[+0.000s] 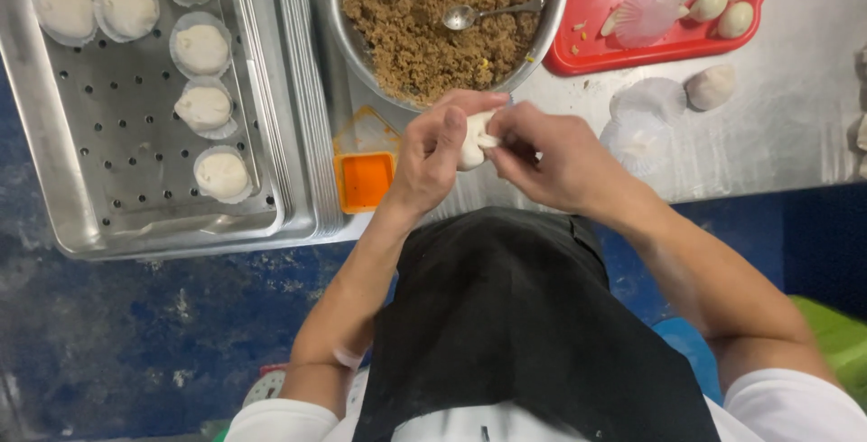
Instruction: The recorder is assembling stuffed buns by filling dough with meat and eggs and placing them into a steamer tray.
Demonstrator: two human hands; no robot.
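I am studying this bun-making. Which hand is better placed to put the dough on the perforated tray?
Probably the left hand: it cups the dough piece and lies nearer the perforated tray, while the right hand only pinches its edge.

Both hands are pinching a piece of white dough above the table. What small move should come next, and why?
Probably keep pinching the dough closed. The left hand cups it and the right hand grips its edge, so it looks not yet sealed. The finished buns on the perforated tray are smooth and round in paper cups, which suggests it should be set there only once it is sealed.
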